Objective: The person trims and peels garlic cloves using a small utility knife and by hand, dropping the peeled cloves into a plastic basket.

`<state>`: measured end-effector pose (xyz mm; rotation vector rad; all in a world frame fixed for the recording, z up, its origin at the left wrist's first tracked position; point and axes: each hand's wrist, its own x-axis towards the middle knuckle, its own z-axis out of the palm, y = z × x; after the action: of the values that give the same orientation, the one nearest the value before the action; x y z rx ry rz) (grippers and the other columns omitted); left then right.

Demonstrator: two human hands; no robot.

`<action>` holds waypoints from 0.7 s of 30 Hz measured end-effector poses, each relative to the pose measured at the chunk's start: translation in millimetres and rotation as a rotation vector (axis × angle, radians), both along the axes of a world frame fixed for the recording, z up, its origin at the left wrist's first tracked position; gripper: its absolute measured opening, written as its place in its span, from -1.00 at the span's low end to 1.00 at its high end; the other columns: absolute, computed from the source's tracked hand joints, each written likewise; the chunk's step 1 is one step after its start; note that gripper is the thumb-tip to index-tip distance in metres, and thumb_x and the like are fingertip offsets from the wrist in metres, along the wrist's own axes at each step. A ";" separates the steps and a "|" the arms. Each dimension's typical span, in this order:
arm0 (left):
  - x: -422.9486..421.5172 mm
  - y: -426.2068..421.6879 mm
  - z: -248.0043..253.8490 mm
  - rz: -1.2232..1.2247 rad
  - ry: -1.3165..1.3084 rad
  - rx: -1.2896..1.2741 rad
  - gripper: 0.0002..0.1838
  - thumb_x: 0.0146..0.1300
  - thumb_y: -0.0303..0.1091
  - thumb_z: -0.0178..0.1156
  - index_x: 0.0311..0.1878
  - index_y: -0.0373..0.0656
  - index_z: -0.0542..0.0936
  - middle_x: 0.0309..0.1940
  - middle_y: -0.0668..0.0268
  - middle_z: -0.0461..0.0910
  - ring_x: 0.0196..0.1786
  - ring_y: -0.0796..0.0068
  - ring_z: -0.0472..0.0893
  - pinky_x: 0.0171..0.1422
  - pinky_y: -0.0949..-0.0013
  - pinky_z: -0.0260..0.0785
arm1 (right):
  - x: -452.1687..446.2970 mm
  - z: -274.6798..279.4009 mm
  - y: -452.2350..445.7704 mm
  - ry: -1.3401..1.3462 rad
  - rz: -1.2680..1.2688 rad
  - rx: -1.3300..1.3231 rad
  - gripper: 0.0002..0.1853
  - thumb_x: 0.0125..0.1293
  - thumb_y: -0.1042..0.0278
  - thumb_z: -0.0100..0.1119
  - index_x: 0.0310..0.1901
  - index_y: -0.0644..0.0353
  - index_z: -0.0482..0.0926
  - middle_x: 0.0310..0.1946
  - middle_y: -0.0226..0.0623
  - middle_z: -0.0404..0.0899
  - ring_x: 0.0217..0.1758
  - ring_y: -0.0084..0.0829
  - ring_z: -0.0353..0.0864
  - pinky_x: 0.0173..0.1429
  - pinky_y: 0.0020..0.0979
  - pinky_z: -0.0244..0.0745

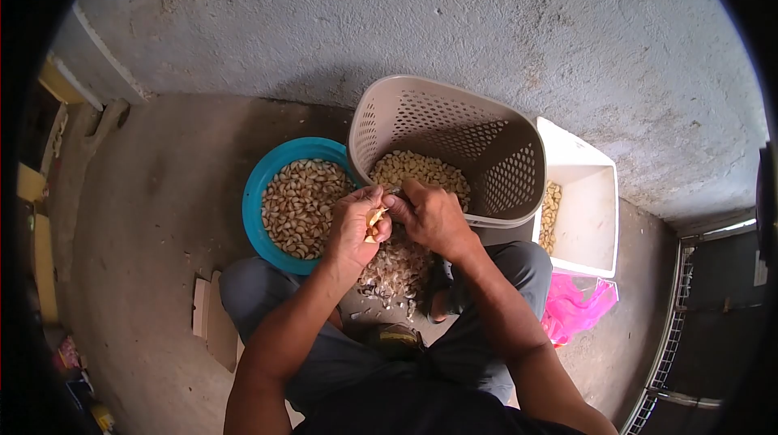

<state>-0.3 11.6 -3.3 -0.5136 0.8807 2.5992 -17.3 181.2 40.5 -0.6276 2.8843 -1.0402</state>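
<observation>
My left hand [354, 228] is closed around several garlic cloves [374, 224], which show in the palm below its fingers. Its fingertips meet those of my right hand [440, 220], which is pinched shut. What lies between the two sets of fingertips is too small and covered to make out. To the left, a teal basin [254, 206] holds many garlic cloves in their skins [296, 206]. Just beyond my hands, a beige perforated basket [454, 111] has pale peeled cloves [417, 169] at its bottom. Garlic skins [397, 273] are heaped on the floor beneath my hands.
A white foam box [585, 216] with more pale cloves [550, 212] stands right of the basket. Pink plastic [579, 305] lies in front of it. Flattened cardboard [217, 321] is beside my left knee. A rough grey wall [454, 22] rises behind the containers.
</observation>
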 end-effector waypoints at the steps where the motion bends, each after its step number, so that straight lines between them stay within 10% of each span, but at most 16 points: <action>1: -0.1 -1.1 -0.5 -0.015 0.004 -0.011 -0.87 0.54 -0.36 0.14 -0.11 -0.19 0.61 -0.34 0.34 0.63 -0.60 0.54 0.48 -0.60 0.46 0.25 | 0.2 -3.6 -0.3 0.016 -0.016 -0.047 -0.59 0.44 0.01 0.29 -0.22 0.27 0.51 -0.39 0.05 0.70 -0.27 0.15 0.72 -0.22 0.05 0.57; 21: 0.6 1.2 -7.3 0.005 0.015 0.010 -0.92 0.50 -0.44 0.12 -0.09 -0.22 0.58 -0.35 0.32 0.61 -0.62 0.52 0.51 -0.63 0.48 0.25 | -3.6 -4.1 1.5 0.061 -0.010 -0.099 -0.58 0.47 -0.01 0.24 -0.25 0.28 0.50 -0.43 0.12 0.65 -0.30 0.19 0.70 -0.26 0.06 0.57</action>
<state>0.3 12.8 -10.6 -0.4956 0.8722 2.6137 -21.0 182.7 36.4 -0.6621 2.9052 -1.1921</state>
